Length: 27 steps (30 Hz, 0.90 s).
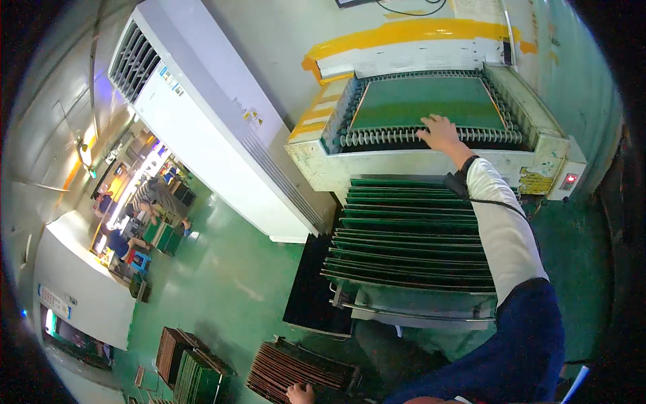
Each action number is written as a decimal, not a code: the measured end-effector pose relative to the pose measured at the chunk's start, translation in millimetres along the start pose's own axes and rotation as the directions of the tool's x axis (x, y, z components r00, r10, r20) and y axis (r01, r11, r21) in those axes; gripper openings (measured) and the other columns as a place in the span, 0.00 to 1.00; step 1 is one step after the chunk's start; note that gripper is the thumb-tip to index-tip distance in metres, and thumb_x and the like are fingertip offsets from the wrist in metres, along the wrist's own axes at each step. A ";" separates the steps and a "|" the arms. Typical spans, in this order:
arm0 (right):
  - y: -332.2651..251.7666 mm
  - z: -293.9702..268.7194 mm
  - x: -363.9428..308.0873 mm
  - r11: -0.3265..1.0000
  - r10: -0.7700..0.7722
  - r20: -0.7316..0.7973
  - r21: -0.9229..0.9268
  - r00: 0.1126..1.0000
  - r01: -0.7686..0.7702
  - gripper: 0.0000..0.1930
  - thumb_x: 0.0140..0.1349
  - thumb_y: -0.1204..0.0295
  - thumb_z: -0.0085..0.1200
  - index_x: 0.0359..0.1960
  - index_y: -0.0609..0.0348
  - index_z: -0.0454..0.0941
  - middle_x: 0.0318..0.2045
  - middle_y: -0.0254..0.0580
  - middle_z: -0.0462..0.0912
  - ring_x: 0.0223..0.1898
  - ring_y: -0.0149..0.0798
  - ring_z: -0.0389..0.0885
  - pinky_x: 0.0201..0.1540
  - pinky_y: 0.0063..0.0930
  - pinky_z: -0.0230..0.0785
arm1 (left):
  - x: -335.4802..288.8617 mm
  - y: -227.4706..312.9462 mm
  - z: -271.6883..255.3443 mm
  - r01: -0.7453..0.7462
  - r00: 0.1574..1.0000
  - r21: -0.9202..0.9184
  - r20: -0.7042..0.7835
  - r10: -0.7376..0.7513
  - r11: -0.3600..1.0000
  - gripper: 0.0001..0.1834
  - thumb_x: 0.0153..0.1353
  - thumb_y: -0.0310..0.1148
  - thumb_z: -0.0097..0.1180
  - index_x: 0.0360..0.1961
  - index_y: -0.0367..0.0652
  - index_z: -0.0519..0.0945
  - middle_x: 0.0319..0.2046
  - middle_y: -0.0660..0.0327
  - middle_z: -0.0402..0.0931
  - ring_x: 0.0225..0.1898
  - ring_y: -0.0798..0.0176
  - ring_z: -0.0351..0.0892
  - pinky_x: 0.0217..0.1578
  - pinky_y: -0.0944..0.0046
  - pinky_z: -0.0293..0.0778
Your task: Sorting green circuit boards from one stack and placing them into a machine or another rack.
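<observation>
A flat green panel (420, 102) lies on the roller conveyor (377, 139) of a pale machine. My right hand (442, 132) is over the panel's near edge and the front rollers. Its fingers are spread and hold nothing. A dark band with a cord circles that wrist. At the lower edge, my left hand (301, 393) is at a rack of thin brown panels (289, 369), its fingers bent. The frame edge cuts it off, and what those fingers hold is hidden. Below the machine, a rack of upright green panels (410, 236) stands, partly behind my right arm.
A tall white air conditioner (208, 121) stands left of the machine. A black mat (316, 289) lies on the green floor. Another rack (192, 367) with brown and green panels is at the lower left. A lit red switch (570, 178) is on the machine's right. People work far left.
</observation>
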State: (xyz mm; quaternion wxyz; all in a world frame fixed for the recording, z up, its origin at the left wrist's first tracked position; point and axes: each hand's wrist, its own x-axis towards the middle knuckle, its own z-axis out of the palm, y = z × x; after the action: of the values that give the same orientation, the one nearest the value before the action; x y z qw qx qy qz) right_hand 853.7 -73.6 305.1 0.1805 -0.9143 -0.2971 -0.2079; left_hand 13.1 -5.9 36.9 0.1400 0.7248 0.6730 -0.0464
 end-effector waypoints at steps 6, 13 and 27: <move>10.4 -5.8 23.9 0.997 0.082 0.330 -0.024 0.941 -0.078 0.38 0.67 0.39 0.43 0.72 0.47 0.63 0.74 0.49 0.56 0.74 0.55 0.53 0.72 0.59 0.46 | -3.6 16.3 -8.4 0.055 0.996 0.010 0.067 -0.055 0.998 0.29 0.65 0.47 0.59 0.62 0.40 0.74 0.64 0.46 0.68 0.64 0.42 0.67 0.63 0.44 0.67; 29.5 2.8 52.2 0.989 0.139 0.378 -0.016 0.916 -0.144 0.41 0.67 0.39 0.44 0.75 0.48 0.56 0.77 0.45 0.49 0.77 0.53 0.44 0.74 0.56 0.41 | -13.3 37.5 -24.3 0.152 0.978 0.029 0.138 -0.154 0.988 0.30 0.67 0.47 0.57 0.65 0.42 0.72 0.70 0.47 0.61 0.68 0.42 0.61 0.66 0.44 0.64; 20.9 1.3 27.0 0.998 0.063 0.190 -0.039 0.980 -0.057 0.36 0.69 0.45 0.45 0.69 0.59 0.64 0.72 0.49 0.59 0.73 0.53 0.55 0.73 0.52 0.49 | -12.2 24.4 -12.3 0.090 0.985 0.059 0.143 -0.097 0.994 0.27 0.67 0.45 0.57 0.63 0.42 0.73 0.67 0.47 0.65 0.66 0.43 0.64 0.66 0.45 0.63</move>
State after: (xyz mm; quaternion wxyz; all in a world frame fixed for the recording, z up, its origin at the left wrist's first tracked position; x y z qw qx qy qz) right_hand 886.9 -76.2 312.8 0.1420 -0.9415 -0.2819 -0.1184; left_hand 34.7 -15.7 55.3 0.1674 0.6905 0.6928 -0.1234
